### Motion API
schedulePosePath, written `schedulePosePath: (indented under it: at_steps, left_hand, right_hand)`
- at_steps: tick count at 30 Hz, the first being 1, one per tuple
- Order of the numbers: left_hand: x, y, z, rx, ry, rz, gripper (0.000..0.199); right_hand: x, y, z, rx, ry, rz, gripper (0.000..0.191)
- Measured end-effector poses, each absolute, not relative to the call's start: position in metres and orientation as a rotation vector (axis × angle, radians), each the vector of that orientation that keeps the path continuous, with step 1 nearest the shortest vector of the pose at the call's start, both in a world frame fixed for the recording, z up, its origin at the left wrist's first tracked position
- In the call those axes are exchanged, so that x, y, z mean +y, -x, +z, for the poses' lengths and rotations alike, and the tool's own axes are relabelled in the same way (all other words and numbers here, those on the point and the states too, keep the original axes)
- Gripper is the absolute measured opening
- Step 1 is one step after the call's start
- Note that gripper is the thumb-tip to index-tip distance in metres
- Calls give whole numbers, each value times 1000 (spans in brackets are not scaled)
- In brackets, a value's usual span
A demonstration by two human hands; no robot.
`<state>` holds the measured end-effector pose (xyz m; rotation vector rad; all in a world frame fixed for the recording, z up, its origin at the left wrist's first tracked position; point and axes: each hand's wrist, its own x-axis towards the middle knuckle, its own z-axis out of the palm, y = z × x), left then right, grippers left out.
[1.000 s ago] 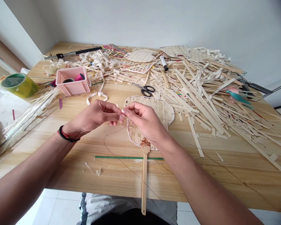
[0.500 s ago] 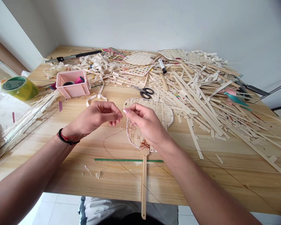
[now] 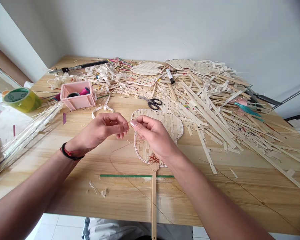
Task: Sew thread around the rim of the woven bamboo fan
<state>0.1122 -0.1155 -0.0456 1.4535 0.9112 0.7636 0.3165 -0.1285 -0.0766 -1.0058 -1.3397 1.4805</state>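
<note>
My left hand [image 3: 104, 129] and my right hand [image 3: 153, 132] meet fingertip to fingertip above the table, each closed in a pinch. Between them runs a thin brown thread [image 3: 137, 188], which loops down over the tabletop. Whether a needle is in the fingers is too small to tell. Under my right hand lies a woven bamboo fan [image 3: 171, 125] with a bound rim, partly covered by that hand. Its flat wooden handle [image 3: 154, 200] points towards me, with reddish-brown thread [image 3: 153, 158] wound where handle and weave join.
Black-handled scissors [image 3: 155, 103] lie behind the fan. A pink basket [image 3: 77, 100] holding spools and a tape roll [image 3: 22, 99] are at the left. Bamboo strips [image 3: 210, 113] heap up across the back and right. A green strip [image 3: 125, 175] lies in front, crossing beneath the handle.
The whole view has tilted slightly, so the table sits a little lower in the picture. Both hands keep their pinch on the thread, almost unmoved over the fan.
</note>
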Motion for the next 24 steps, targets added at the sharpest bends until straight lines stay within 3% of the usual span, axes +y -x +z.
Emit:
schedulePosePath:
  at_steps: [16, 24]
  left_hand:
    - [-115, -112, -45, 960, -1490, 866, 8]
    - [-115, -113, -46, 953, -1537, 897, 11]
  right_hand:
    - [-132, -318, -71, -1492, 987, 1517, 38]
    - [-131, -315, -75, -1366, 958, 1617, 24]
